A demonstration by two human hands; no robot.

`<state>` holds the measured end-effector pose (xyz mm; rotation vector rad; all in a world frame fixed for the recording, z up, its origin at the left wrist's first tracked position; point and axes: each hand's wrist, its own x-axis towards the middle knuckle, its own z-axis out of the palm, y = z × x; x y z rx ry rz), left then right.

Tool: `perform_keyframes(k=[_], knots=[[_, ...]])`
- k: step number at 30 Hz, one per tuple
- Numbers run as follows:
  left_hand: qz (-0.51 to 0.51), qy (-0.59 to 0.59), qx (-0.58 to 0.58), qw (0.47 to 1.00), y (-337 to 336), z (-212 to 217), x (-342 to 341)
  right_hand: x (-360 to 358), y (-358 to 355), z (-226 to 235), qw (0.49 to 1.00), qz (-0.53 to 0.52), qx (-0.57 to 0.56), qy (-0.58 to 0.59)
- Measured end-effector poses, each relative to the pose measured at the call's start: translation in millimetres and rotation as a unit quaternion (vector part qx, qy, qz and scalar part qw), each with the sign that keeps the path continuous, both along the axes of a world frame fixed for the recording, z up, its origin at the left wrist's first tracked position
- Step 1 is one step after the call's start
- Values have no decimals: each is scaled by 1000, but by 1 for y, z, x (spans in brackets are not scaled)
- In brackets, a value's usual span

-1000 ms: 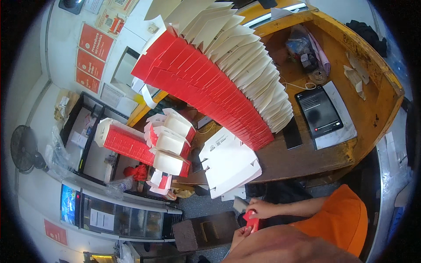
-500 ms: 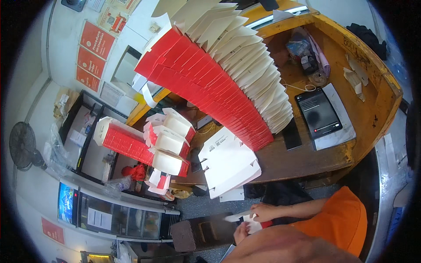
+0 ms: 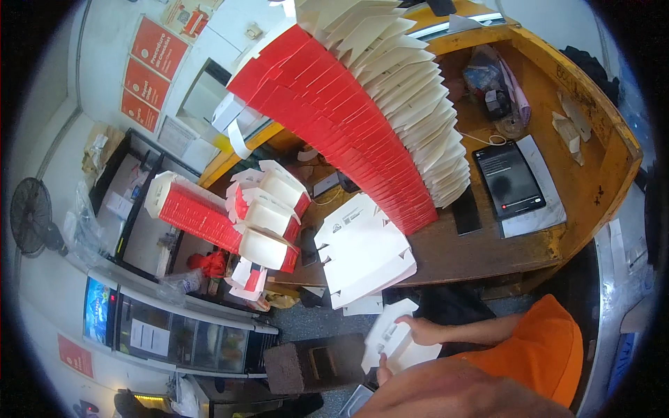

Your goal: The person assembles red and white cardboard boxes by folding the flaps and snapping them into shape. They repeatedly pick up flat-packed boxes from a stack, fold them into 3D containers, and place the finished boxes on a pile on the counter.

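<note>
A white cardboard carton blank [image 3: 391,327] is held low in front of me, its pale face turned up. My right hand [image 3: 422,331] grips its right side, thumb lying over the face. At the lower edge of the blank my left hand [image 3: 383,371] pinches it, with one digit visible on the face; the rest of that hand is partly hidden by my forearm. Just above, a pile of flat white carton blanks [image 3: 366,251] lies at the table's edge. Beside it rises a tall, curving stack of nested red cartons [image 3: 334,125] with open cream flaps.
More red cartons [image 3: 202,217] and several opened ones [image 3: 268,216] stand left of the flat pile. A tablet [image 3: 509,180] and a dark phone [image 3: 467,212] lie on the wooden table [image 3: 481,254]. Below is a brown stool [image 3: 286,366]; a fan [image 3: 31,216] hangs far left.
The carton blank has turned so its broad white face shows; before, it was seen narrow with some red. My right hand has shifted slightly upward. The view has also shifted a little.
</note>
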<state>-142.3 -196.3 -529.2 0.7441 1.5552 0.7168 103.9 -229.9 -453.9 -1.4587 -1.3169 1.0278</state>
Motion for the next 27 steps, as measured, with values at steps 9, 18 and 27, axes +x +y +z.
perform_keyframes(k=[9, 18, 27], knots=[[-81, 96, 62, 990, -4, 35, -29, -22, 27, -9, 920, 234, 72, -305], [-33, -192, 148, 970, 70, 224, -83, -38, 64, 171, 887, 389, 244, -48], [-161, -332, 406, 836, 166, 532, 48, 35, 51, 455, 793, 262, 455, -309]])
